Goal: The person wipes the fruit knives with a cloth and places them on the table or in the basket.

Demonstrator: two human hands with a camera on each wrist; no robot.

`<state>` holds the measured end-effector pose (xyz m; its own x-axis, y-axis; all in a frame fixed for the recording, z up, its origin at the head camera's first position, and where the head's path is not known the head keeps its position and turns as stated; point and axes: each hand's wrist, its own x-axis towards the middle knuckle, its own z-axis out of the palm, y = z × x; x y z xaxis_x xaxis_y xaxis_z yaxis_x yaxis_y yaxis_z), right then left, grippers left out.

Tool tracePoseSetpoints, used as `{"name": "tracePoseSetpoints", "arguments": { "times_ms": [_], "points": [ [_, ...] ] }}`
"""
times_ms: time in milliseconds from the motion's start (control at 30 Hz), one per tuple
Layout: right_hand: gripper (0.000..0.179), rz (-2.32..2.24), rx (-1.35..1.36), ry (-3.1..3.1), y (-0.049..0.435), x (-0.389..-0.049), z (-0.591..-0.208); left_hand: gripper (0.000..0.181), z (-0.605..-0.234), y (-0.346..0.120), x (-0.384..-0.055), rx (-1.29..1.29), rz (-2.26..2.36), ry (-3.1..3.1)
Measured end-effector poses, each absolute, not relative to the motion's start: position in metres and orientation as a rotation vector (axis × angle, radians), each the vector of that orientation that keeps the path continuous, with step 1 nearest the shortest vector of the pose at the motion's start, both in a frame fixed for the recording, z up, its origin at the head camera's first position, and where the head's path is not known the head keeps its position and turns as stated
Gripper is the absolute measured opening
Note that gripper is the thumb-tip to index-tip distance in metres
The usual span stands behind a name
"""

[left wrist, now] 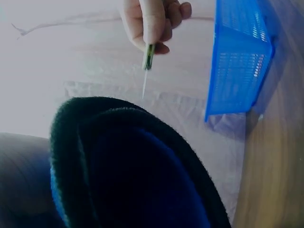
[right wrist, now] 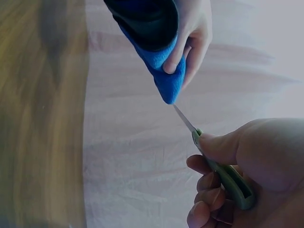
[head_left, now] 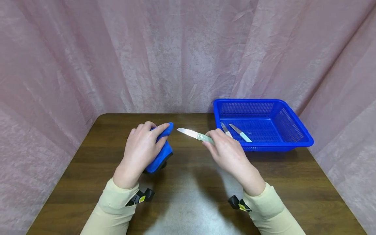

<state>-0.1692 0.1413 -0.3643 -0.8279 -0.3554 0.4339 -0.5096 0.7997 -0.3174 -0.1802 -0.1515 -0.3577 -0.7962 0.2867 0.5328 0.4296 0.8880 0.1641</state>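
Note:
My left hand (head_left: 141, 143) holds a blue cloth (head_left: 160, 158) with a dark edging above the table, left of centre. The cloth is folded between thumb and fingers, and its lower end hangs down. To the right, my right hand (head_left: 227, 151) grips a folding knife (head_left: 199, 135) by its pale green handle. The blade is out and points left toward the cloth. In the right wrist view, the tip of the knife (right wrist: 228, 183) comes right up to the lower corner of the cloth (right wrist: 164, 61). The cloth (left wrist: 142, 180) fills much of the left wrist view.
A blue plastic basket (head_left: 264, 144) stands at the back right of the wooden table (head_left: 97, 156). Inside it lie a knife with a light blue handle (head_left: 245, 137) and one with a whitish handle (head_left: 228, 133). Pink curtains (head_left: 164, 65) hang behind and at both sides.

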Motion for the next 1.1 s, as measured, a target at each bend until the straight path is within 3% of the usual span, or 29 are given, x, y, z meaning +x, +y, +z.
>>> {"name": "tracePoseSetpoints", "arguments": {
  "times_ms": [1100],
  "points": [
    [0.021, 0.444, 0.397, -2.551, 0.223, -0.185, -0.367, 0.041, -0.405, -0.177, -0.185, -0.586, -0.210, -2.693]
  ]
}}
